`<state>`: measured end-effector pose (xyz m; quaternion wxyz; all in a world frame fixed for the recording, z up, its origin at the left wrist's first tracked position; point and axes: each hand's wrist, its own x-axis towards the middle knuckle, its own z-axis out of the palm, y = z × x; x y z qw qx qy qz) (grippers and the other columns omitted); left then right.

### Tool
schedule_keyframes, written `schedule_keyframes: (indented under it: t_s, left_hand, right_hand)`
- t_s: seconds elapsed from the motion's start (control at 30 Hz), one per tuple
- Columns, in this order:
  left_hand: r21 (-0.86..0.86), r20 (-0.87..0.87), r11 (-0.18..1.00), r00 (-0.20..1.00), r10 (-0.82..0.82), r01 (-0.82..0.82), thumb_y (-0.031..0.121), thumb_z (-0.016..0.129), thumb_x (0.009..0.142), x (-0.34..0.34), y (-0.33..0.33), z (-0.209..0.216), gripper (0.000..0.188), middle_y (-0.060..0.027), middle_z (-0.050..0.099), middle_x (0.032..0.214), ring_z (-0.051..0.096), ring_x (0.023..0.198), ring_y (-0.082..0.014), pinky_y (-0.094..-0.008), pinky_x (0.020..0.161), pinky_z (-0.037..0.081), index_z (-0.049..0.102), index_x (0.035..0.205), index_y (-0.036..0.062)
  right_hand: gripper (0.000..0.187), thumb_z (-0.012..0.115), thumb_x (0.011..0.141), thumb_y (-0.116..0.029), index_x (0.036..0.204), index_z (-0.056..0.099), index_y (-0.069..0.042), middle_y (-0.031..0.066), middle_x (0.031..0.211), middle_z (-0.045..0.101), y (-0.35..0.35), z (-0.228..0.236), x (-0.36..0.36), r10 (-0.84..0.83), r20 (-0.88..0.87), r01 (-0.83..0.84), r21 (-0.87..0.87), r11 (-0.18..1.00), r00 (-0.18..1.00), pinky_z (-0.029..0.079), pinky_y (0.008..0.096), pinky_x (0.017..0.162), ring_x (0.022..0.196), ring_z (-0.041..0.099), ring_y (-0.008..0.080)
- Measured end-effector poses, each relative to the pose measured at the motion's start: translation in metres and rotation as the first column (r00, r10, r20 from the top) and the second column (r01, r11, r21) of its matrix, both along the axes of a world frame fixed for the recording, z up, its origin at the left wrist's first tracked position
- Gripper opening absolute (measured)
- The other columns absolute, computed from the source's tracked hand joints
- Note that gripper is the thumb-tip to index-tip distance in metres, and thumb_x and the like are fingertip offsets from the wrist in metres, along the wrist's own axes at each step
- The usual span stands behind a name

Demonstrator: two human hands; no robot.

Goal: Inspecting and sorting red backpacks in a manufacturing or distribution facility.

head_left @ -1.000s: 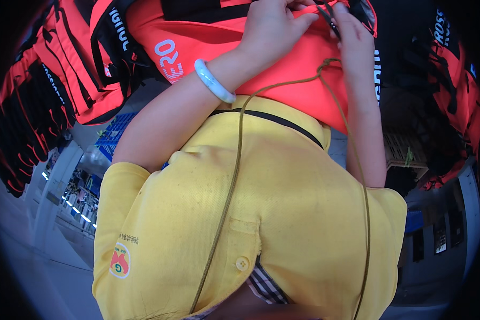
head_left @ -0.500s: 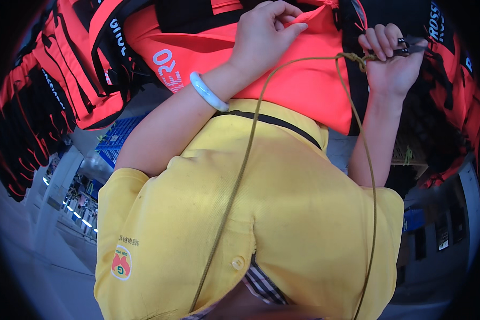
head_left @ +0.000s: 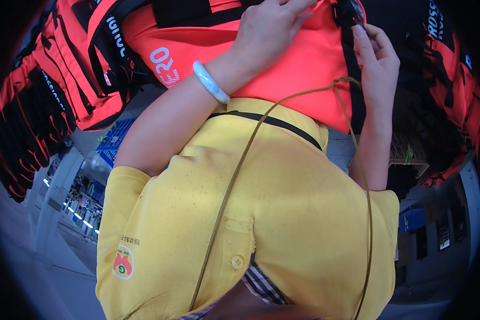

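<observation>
We see the red bag (head_left: 317, 61) lying before the person, against the yellow shirt (head_left: 298, 202), but its far part is cut off by the upper edge. The left hand (head_left: 272, 34) is over the bag with bent fingers; the tips pass out of view, so we cannot tell if they pinch something. The right hand (head_left: 377, 61) is at the bag's black border, its fingers curled; what may be between them is hidden from us, and we cannot tell if it grips. The cord (head_left: 230, 189) comes up to a knot (head_left: 342, 81), and its short end is lost behind the right hand. On the dark right side, other bags (head_left: 458, 106) are hard to make out.
</observation>
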<state>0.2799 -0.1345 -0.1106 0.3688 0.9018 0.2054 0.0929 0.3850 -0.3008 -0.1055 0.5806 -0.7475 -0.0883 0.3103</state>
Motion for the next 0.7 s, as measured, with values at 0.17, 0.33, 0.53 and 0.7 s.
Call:
schedule_keyframes:
  t_s: [0.17,0.33,0.53,0.7]
  left_hand:
    - [0.026,0.142,0.999,0.990,0.023,-0.027,0.009,0.060,0.092,0.002,0.002,-0.016,0.007,-0.0156,0.056,0.085,0.062,0.075,-0.0381,-0.0445,0.061,0.051,0.056,0.097,0.0066]
    - [-0.138,0.187,0.985,0.974,0.125,-0.100,0.007,0.058,0.092,-0.001,0.001,-0.014,0.006,-0.0176,0.058,0.087,0.061,0.081,-0.0391,-0.0444,0.066,0.050,0.053,0.095,0.0039]
    - [-0.195,0.170,0.974,0.974,0.148,-0.114,0.006,0.057,0.093,-0.002,0.001,-0.011,0.006,-0.0182,0.058,0.085,0.061,0.081,-0.0397,-0.0443,0.067,0.049,0.053,0.095,0.0035]
    - [-0.178,0.204,0.978,0.969,0.141,-0.104,0.007,0.058,0.093,-0.001,0.000,-0.011,0.006,-0.0177,0.058,0.085,0.062,0.080,-0.0395,-0.0439,0.065,0.049,0.053,0.096,0.0039]
  right_hand:
    - [0.031,0.070,0.093,-0.019,0.113,0.066,0.004,-0.0014,0.086,0.064,0.004,0.000,-0.005,0.271,0.262,-0.195,-0.283,0.939,0.926,0.043,0.0179,0.069,0.077,0.056,0.0034]
    - [0.033,0.074,0.089,-0.025,0.112,0.069,-0.003,0.0049,0.079,0.068,0.016,0.012,-0.006,0.414,0.293,-0.245,-0.474,0.846,0.862,0.049,0.0233,0.067,0.072,0.063,0.0086]
    - [0.036,0.070,0.089,-0.039,0.106,0.071,-0.008,0.0121,0.084,0.070,0.026,0.015,0.002,0.607,0.539,-0.280,-0.568,0.774,0.584,0.052,0.0327,0.063,0.073,0.069,0.0270]
    - [0.033,0.069,0.089,-0.041,0.102,0.071,-0.011,0.0094,0.082,0.070,0.032,0.017,0.003,0.649,0.611,-0.272,-0.599,0.753,0.453,0.053,0.0337,0.063,0.074,0.069,0.0291]
